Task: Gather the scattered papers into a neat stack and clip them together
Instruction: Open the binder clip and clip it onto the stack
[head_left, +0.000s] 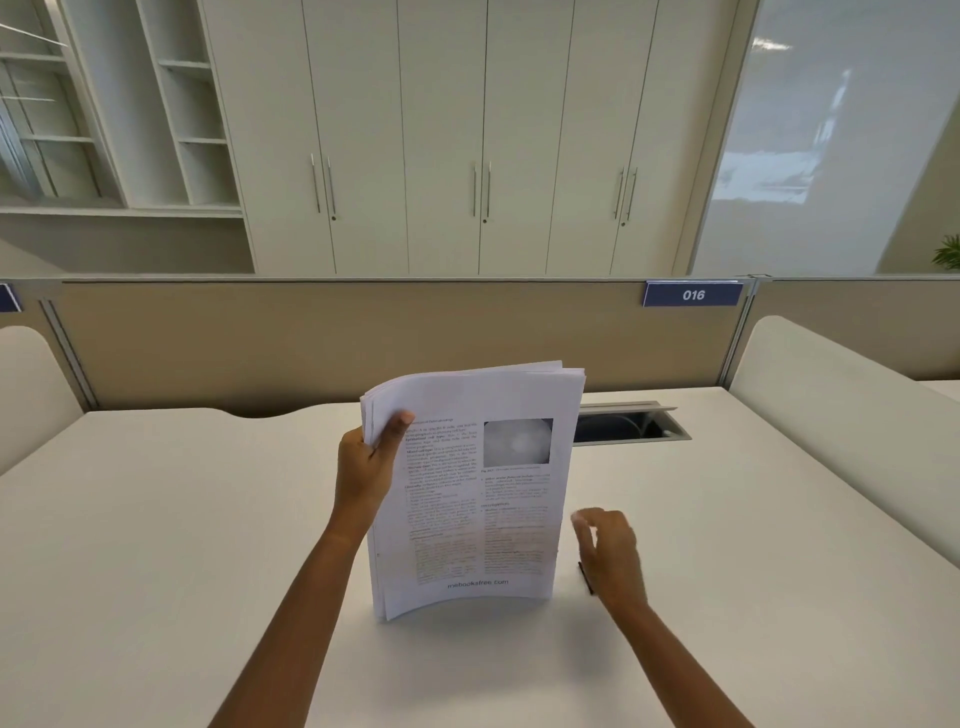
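A stack of printed papers (478, 493) stands upright on its bottom edge on the white desk (182, 545), bowed slightly. My left hand (366, 470) grips the stack's upper left edge, thumb on the front page. My right hand (610, 553) hovers just right of the papers, apart from them, with loosely curled fingers that hold nothing I can see. A small dark object (586, 578), perhaps a clip, shows at the hand's lower left edge, mostly hidden.
A recessed cable opening (631, 423) with a raised flap sits in the desk behind the papers. A beige partition (363, 343) with a sign reading 016 (693, 294) bounds the far edge. Curved white side panels (831, 415) stand right and left.
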